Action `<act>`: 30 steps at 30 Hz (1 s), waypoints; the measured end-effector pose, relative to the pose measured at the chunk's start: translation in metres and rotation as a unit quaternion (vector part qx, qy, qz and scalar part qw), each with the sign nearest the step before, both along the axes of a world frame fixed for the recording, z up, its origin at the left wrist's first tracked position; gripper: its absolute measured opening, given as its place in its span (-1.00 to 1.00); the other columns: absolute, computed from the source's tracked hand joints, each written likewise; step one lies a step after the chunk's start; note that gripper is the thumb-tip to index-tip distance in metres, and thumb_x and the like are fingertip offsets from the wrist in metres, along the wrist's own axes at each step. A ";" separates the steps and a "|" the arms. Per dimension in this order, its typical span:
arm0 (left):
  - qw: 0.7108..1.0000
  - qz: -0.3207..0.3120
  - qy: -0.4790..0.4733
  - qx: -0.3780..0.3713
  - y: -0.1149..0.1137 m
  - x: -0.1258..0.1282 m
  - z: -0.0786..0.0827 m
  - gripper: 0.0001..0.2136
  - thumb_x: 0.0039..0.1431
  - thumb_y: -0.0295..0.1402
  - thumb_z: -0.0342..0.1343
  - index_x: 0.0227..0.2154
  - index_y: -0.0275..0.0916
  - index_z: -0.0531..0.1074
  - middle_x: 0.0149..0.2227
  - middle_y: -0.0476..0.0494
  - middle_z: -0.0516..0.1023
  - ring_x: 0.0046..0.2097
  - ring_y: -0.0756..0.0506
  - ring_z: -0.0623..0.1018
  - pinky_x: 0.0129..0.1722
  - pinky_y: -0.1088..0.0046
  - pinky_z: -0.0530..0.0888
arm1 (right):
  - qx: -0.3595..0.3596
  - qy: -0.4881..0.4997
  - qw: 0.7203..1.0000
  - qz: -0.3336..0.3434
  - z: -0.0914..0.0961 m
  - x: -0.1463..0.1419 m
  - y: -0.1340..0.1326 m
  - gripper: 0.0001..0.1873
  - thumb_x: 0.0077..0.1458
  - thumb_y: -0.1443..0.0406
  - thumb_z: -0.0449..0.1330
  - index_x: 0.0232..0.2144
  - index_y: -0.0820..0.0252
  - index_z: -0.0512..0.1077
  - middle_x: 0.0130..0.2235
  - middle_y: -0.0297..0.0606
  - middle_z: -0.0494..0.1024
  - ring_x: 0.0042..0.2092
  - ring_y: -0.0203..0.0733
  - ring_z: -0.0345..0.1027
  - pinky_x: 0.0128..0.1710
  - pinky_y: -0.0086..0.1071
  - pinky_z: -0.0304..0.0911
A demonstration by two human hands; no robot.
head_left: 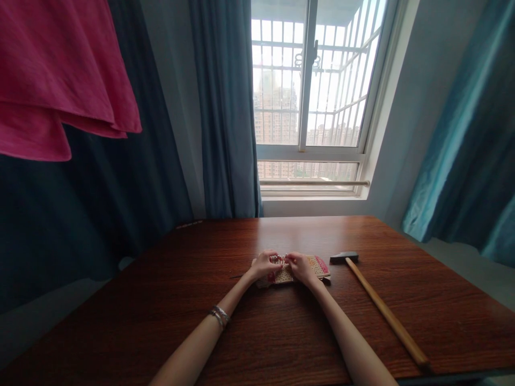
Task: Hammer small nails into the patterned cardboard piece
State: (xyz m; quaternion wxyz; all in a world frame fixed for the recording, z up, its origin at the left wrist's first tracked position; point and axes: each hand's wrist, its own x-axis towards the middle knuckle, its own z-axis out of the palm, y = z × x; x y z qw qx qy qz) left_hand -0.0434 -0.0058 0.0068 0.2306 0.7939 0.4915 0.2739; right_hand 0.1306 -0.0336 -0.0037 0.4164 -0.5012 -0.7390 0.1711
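My left hand is curled over the left part of a flat, cream-coloured piece with dark dots and pink areas, on the table. Its thumb and fingers bend round a row of thin reddish strips or pins, too small to name. From the other side my right hand meets it, fingertips pinched near the same row. What either hand grips is too small to make out. The dotted piece's pink end sticks out beyond my right hand. A thin dark pointed object lies left of my left hand.
A hammer with a wooden handle lies to the right on the brown wooden table. Beyond the table's far edge are a barred window and blue curtains. Pink cloth hangs at upper left.
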 end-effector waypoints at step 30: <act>0.997 -0.056 -0.023 0.050 0.001 0.003 0.003 -0.76 -0.12 -0.25 0.12 -0.39 -0.27 0.50 -0.41 -0.05 0.50 -0.35 -0.02 0.42 -0.38 0.57 0.31 | 0.004 0.000 1.000 0.005 0.002 0.001 -0.004 -0.78 -0.01 0.33 0.03 -0.46 0.20 0.48 -0.41 -0.24 0.52 -0.36 -0.26 0.32 -0.31 -0.45 0.18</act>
